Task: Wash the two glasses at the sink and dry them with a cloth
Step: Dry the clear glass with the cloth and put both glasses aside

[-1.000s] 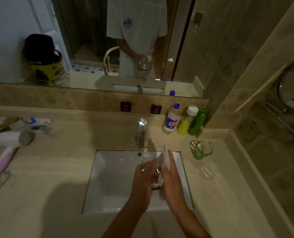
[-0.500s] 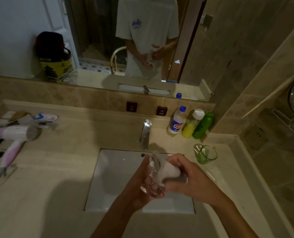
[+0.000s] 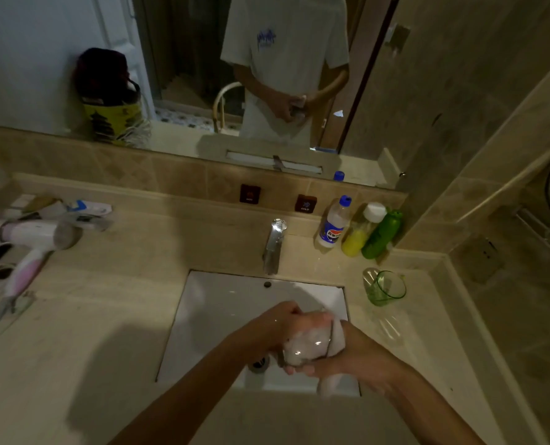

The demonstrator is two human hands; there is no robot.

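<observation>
Over the white sink (image 3: 222,303) my left hand (image 3: 273,329) grips a clear glass (image 3: 305,346) that lies on its side, mouth to the right. A white cloth (image 3: 337,342) is stuffed into the glass and hangs out below it. My right hand (image 3: 360,354) is closed on that cloth at the mouth of the glass. A green glass (image 3: 386,289) stands upright on the counter to the right of the sink, apart from both hands.
A chrome tap (image 3: 275,245) stands behind the sink. Three bottles (image 3: 360,229) line the back right corner. A hair dryer (image 3: 32,242) with its cord and small toiletries lie on the left counter. A mirror (image 3: 203,75) fills the wall behind.
The glass has been tipped onto its side and the cloth pushed inside it. My right hand has moved from flat against the glass to gripping the cloth at its mouth.
</observation>
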